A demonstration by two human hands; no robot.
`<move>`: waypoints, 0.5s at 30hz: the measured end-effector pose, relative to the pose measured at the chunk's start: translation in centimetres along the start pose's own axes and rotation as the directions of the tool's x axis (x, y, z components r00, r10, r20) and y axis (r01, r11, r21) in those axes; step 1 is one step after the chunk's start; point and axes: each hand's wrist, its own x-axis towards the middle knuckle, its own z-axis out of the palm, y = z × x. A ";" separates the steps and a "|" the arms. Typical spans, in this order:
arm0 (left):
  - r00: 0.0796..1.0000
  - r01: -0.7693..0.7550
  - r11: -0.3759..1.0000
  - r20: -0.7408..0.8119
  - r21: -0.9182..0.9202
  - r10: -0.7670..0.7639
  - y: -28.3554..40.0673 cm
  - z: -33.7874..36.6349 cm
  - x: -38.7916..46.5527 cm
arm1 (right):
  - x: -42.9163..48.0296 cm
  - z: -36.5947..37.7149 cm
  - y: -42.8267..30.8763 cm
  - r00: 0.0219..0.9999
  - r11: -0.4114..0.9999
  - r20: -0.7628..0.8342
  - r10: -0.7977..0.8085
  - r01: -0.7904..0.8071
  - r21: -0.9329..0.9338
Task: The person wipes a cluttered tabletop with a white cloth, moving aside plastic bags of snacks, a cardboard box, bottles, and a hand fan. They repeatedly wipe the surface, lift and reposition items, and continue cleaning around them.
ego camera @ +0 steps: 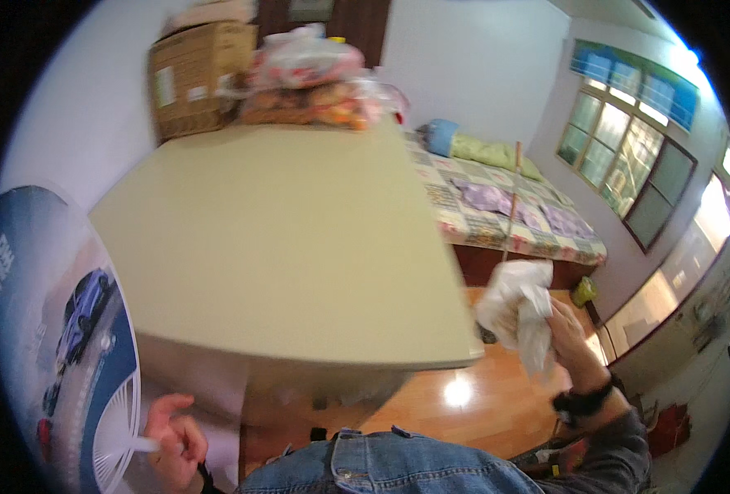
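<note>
My right hand (568, 333) grips a crumpled white cloth or tissue (519, 302), which hangs just past the right front corner of a pale table (266, 247). A dark band circles that wrist. At the lower left, my left hand (176, 441) has its fingers curled around the short white handle of a round plastic hand fan (74, 333). The fan stands nearly on edge beside the table's left side, its face printed with a car picture and writing. White ribs spread from the handle, whose end is hidden in my hand.
A cardboard box (185, 80) and plastic bags of orange fruit (309, 102) sit at the table's far end. Beyond the right edge are a bed (482, 216) with a patterned cover, a thin upright pole (513, 204) and a wooden floor (420, 401). Windows (618, 142) line the right wall.
</note>
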 end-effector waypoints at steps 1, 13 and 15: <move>0.997 -0.021 0.995 0.077 -0.101 0.028 0.0 2.7 0.4 | 1.2 -1.9 2.5 0.991 0.915 -0.096 0.095 -0.049 0.402; 0.840 0.423 0.856 0.483 -0.298 -0.248 5.1 30.5 5.3 | 5.2 -9.6 14.7 0.898 0.044 -0.016 -0.440 0.039 0.998; 0.831 0.521 0.772 0.423 -0.364 -0.362 4.3 34.4 6.1 | 5.1 -10.8 14.6 0.932 0.051 -0.013 -0.363 0.033 0.998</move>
